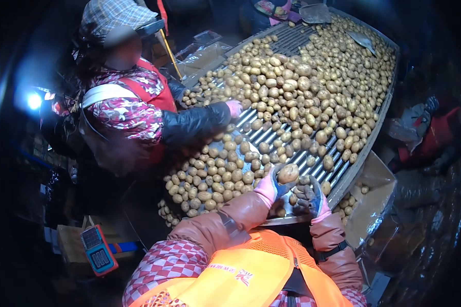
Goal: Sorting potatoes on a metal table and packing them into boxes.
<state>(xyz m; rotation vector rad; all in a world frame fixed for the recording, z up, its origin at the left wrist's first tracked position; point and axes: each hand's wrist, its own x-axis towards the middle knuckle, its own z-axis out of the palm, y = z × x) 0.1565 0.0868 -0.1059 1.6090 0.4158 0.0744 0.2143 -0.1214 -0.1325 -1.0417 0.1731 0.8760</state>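
My left hand point(277, 187), in a pink and blue work glove, grips a large potato point(288, 174) over the near end of a slatted sorting table point(302, 165). My right hand point(312, 196), gloved with dark soiled fingers, is just right of it, fingers curled by a few smaller potatoes. Whether it holds one of them is hidden. A mass of potatoes point(303, 84) covers much of the slats farther up. Smaller potatoes point(211, 176) lie close together left of my hands, on a smooth surface at the table's near left.
A co-worker's pink-gloved hand point(234, 109) reaches among the potatoes from the left. Beside the table's right rim stands an open cardboard box point(372, 215) containing potatoes. A flat scoop-like piece point(361, 40) rests on the far pile. A red-and-blue lamp point(99, 251) sits at lower left.
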